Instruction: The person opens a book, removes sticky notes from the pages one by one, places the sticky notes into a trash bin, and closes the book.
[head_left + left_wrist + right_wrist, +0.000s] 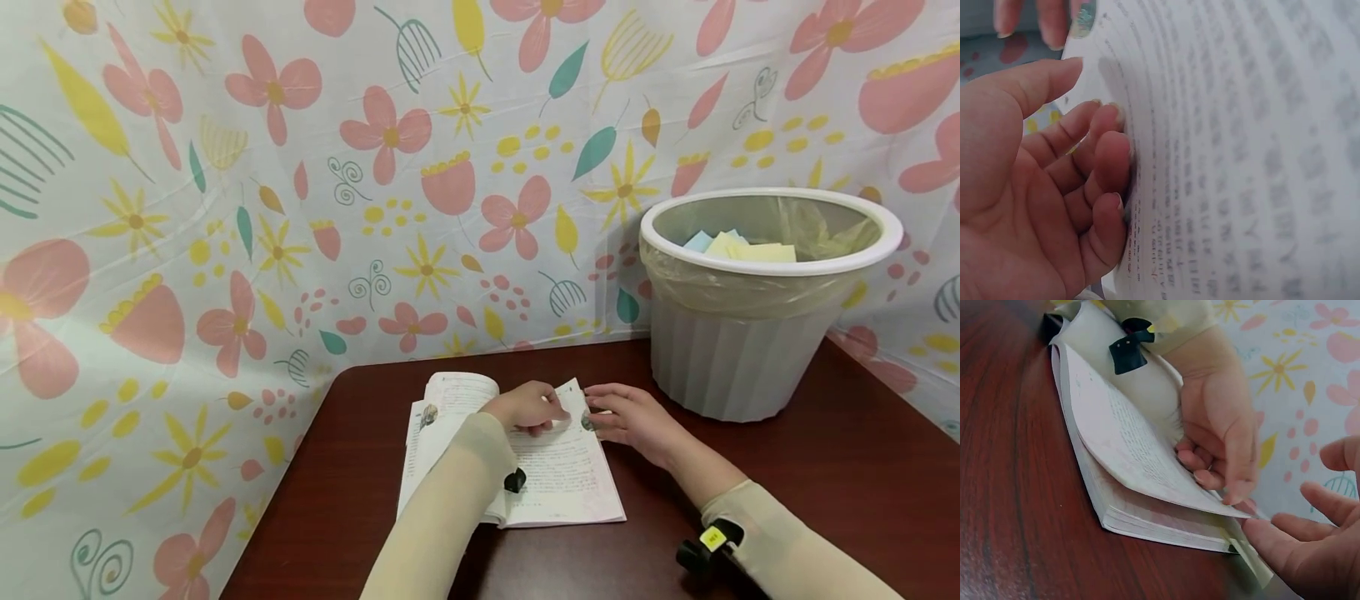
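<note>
An open book (pixel 558 487) with printed pages lies on the dark table. My left hand (pixel 528 406) is over its right-hand page, fingers loosely bent; in the left wrist view the fingertips (pixel 1113 156) touch the paper while the thumb stands apart from it. At the outer edge of that page, my right hand (pixel 633 421) has its fingers spread, and one fingertip (pixel 1260 531) meets the page corner. The right wrist view shows the page (pixel 1141 450) lifted in a curve above the pages below. A pale yellow strip (pixel 1250 559) sticks out at the book's edge.
A grey waste bin (pixel 735 358) with a white rim and clear liner stands at the back right, holding yellow and blue paper pieces (pixel 750 250). Behind the table (pixel 337 467) hangs a flower-patterned cloth (pixel 300 208).
</note>
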A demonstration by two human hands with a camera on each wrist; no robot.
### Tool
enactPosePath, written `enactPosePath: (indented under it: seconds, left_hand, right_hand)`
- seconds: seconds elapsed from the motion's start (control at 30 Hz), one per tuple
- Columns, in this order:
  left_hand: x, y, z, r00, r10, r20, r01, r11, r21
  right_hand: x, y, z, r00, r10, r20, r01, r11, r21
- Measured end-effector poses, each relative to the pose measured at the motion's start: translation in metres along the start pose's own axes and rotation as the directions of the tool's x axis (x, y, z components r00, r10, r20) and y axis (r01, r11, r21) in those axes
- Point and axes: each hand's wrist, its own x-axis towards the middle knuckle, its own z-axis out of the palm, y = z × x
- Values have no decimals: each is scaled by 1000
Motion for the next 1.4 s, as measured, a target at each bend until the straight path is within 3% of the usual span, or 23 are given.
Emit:
enactPosePath:
  seconds: [0.17,0.33,0.57,0.77,1.07,1.4]
  left_hand:
    - [-11,3,-6,997,52,-56,-59,991,-121]
    - [-15,6,-12,982,101,-163,-132,972,-194]
    - [-27,0,-24,963,129,-236,-156,983,-96]
    - [-43,-6,-34,948,148,-283,-162,986,-27]
    - [-72,-25,-39,956,169,-241,-172,985,9]
    - [-104,-42,-35,978,117,-171,-119,993,1]
  right_hand:
    - [3,4,-2,999,41,-27,-38,995,95]
    - [4,4,-2,998,59,1,-59,990,132]
    - [3,-2,5,996,90,29,-94,984,151]
    - [-3,-12,10,998,40,51,-47,989,137]
    - [-11,-33,19,988,-48,147,26,989,148]
    - [-5,-50,49,980,-107,170,94,992,82]
